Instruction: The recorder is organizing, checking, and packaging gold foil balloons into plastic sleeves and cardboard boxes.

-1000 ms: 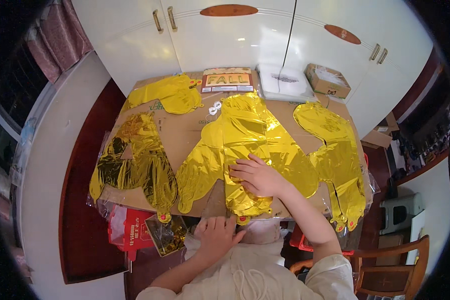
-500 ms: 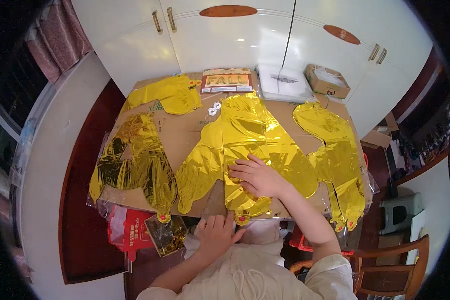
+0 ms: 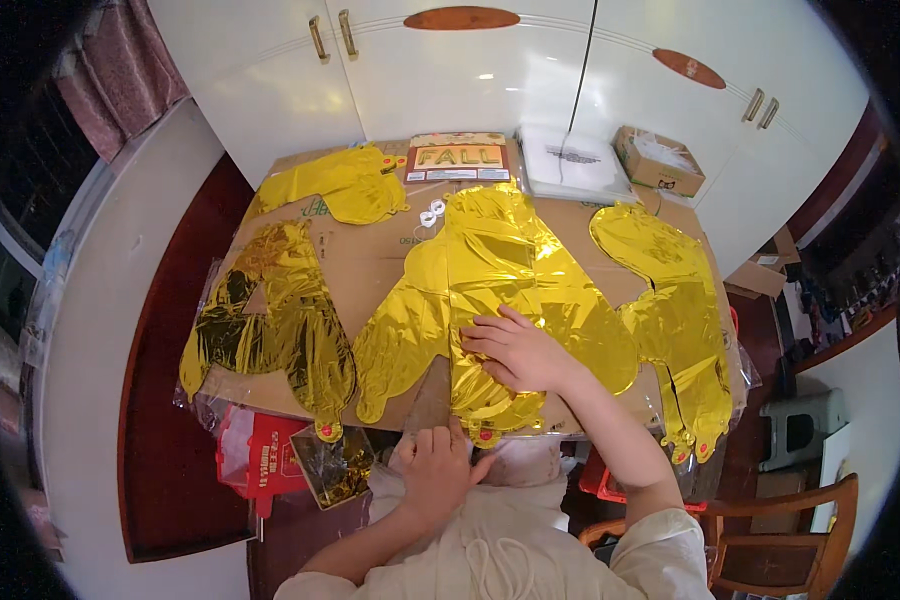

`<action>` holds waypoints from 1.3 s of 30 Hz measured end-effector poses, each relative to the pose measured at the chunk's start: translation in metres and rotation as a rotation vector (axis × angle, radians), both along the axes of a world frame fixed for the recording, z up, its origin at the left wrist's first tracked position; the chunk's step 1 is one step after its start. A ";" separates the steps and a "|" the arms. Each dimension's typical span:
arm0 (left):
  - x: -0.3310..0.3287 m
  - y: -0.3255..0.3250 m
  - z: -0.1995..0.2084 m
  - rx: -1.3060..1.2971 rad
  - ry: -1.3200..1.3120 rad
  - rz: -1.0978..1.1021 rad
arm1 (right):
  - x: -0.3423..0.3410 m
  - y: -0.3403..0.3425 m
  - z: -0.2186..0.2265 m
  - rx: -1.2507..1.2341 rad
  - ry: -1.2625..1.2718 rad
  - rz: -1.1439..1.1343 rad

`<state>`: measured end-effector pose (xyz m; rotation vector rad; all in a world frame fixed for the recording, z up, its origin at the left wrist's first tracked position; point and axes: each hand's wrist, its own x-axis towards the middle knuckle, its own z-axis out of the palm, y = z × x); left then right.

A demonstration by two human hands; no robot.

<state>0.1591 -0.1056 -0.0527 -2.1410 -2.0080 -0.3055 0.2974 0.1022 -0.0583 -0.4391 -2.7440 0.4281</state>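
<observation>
My right hand (image 3: 518, 352) lies flat with fingers spread on a flat gold foil balloon (image 3: 493, 270) in the middle of the table. More gold foil lies under that balloon and fans out to both sides. At the near table edge my left hand (image 3: 438, 468) rests with its fingers stretched out and its thumb apart, beside the balloon's lower end with its red-dotted tab. An A-shaped gold foil balloon (image 3: 310, 320) lies on the left. Another foil balloon (image 3: 345, 190) is at the back left, and further flat foil balloons (image 3: 670, 300) lie on the right.
Brown cardboard (image 3: 375, 265) covers the table. Along the back stand a printed package (image 3: 457, 172), a stack of clear plastic bags (image 3: 570, 165) and a small cardboard box (image 3: 660, 160). Two white ribbon rolls (image 3: 432, 213) lie nearby. Below the near edge are a red bag (image 3: 270, 455) and a wooden chair (image 3: 780, 540).
The view has shifted very slightly. Both hands stay in nearly the same places, and the balloons lie as before.
</observation>
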 end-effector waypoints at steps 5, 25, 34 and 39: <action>-0.013 -0.004 0.008 -0.012 -0.096 -0.040 | 0.000 0.004 -0.003 0.001 -0.008 0.023; -0.064 0.028 -0.002 -0.068 -0.038 -0.407 | 0.000 0.001 0.001 -0.013 -0.061 0.031; -0.068 0.027 0.006 -0.040 -0.049 -0.514 | 0.000 0.002 -0.002 -0.046 -0.035 0.032; -0.076 0.047 0.008 -0.050 -0.071 -0.485 | -0.002 0.002 -0.004 -0.041 -0.029 0.029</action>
